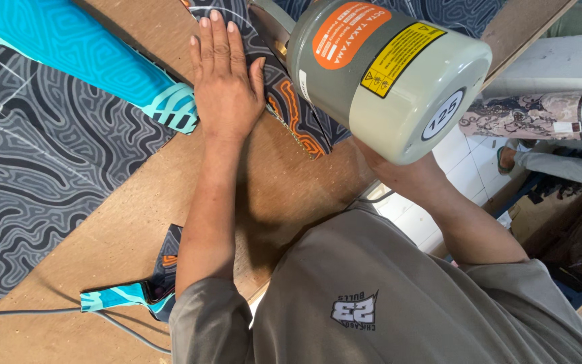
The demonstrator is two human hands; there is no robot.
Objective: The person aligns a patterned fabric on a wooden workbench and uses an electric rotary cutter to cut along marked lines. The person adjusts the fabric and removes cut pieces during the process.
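While the left hand [225, 81] is laid flat with fingers spread, nothing gripped, the dark patterned fabric [284, 101] is pinned at twelve o'clock on the wooden table [143, 216]; soft and slippery, it is judged best held near the cut; the right hand's [405, 175] grip cannot be told, hidden behind the heavy, rigid cutting machine [385, 74] at two o'clock.

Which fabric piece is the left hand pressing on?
The left hand presses the dark piece with orange swirls, not the bright turquoise piece beside it.

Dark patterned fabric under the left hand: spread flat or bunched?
Spread flat: the left hand presses palm-down on the dark patterned fabric, no folds showing.
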